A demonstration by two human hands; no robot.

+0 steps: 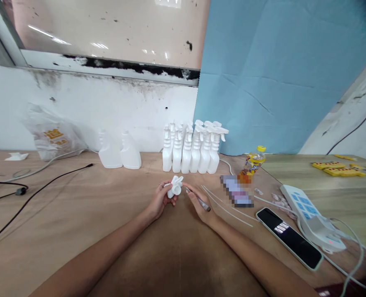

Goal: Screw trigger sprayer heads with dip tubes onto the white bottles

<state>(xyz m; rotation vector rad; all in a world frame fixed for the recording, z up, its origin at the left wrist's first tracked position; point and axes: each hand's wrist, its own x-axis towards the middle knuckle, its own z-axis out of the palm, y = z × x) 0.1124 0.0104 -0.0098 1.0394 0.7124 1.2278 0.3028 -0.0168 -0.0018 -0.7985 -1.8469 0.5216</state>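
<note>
Over the middle of the table, my left hand (162, 202) is closed around a white trigger spray head (176, 186), its round collar facing me. My right hand (201, 204) is closed on a slim pen-like tool (205, 205) with a dark end; its exact kind is not clear. The right index fingertip reaches the side of the spray head. Several thin white dip tubes (226, 209) lie just right of that hand. Behind both hands, white spray bottles (186, 159) with trigger heads stand upright in a tight group.
Two white bottles without heads (131, 152) stand by the wall, left of the group. A plastic bag (53, 138) and black cable (46, 184) are at left. To the right are a drink bottle (253, 163), blurred phone (237, 191), dark-screened phone (289, 237) and power strip (309, 214).
</note>
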